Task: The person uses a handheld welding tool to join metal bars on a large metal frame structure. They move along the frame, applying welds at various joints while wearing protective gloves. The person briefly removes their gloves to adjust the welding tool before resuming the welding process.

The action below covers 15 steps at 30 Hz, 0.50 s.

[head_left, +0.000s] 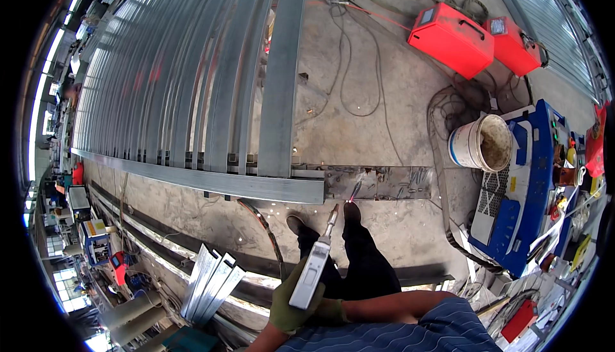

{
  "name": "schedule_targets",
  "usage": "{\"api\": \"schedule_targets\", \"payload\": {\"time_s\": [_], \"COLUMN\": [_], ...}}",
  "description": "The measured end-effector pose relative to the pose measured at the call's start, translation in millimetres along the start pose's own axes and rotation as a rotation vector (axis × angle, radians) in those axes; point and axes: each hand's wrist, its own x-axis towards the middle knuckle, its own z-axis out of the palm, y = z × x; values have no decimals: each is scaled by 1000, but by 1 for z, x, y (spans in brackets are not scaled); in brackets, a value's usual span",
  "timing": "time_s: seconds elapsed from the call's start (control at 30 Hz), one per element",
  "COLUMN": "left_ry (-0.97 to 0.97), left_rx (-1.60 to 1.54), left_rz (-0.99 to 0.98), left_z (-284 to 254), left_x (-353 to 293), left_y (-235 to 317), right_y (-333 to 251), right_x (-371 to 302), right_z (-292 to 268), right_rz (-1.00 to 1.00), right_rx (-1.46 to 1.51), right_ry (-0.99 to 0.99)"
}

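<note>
Near the lower middle, a silver-grey handheld welding gun [310, 278] points up and away, slightly to the right, its copper-coloured nozzle uppermost. My left hand [288, 301], in a green glove, is closed round the left side and underside of the gun's body. From the right, my right hand [331, 311] reaches across in a similar glove and meets the gun's rear end; its fingers are hidden behind the gun and the other glove. Beyond the nozzle lies a grey steel frame of long parallel tubes [277, 96], closed off by a cross tube [256, 185] at the near side.
A flat metal plate [378, 182] with small scraps lies at the frame's near right corner. On the right stand a blue and white machine [519, 204], a dirty white bucket [467, 146] and red boxes [451, 39]. Cables [378, 70] trail over the floor. Short metal profiles [208, 285] lie lower left.
</note>
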Motion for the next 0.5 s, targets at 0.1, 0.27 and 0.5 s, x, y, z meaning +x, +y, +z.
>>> {"api": "schedule_targets", "payload": {"time_s": [0.1, 0.27, 0.5], "left_ry": [-56, -67, -40], "left_rx": [115, 72, -40], "left_rz": [58, 63, 33], "left_z": [-11, -14, -9], "left_x": [-15, -5, 16], "left_y": [7, 16, 21], "right_y": [-10, -30, -30], "right_x": [-3, -9, -9], "right_z": [1, 2, -6], "right_rz": [-67, -48, -210], "right_rx": [-363, -393, -691], "right_ry": [-34, -3, 27]}}
